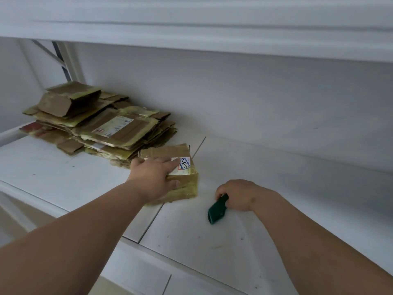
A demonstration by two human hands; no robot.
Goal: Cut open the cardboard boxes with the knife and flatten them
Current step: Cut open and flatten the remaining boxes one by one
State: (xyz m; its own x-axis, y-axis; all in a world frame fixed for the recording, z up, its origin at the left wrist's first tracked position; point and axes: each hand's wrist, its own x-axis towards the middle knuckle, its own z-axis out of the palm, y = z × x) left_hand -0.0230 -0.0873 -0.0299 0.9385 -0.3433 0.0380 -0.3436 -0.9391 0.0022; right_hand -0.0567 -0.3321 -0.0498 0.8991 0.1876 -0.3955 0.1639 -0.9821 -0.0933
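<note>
A small taped cardboard box (pixel 187 179) with a white label sits on the white shelf (pixel 265 188), near its middle. My left hand (pixel 155 173) lies across the box's top and near side, fingers spread over the label and thumb down the front face. To the right of the box, my right hand (pixel 240 194) grips a green-handled knife (pixel 217 210); the handle's butt points toward me and the blade is hidden under the hand. A pile of flattened cardboard boxes (pixel 100 124) lies behind the box at the left.
A second white shelf board (pixel 191 22) hangs low overhead. The grey back wall (pixel 255 99) closes the shelf behind. A metal upright (pixel 68 60) stands at the back left. The shelf's front edge (pixel 191 265) runs diagonally below my arms.
</note>
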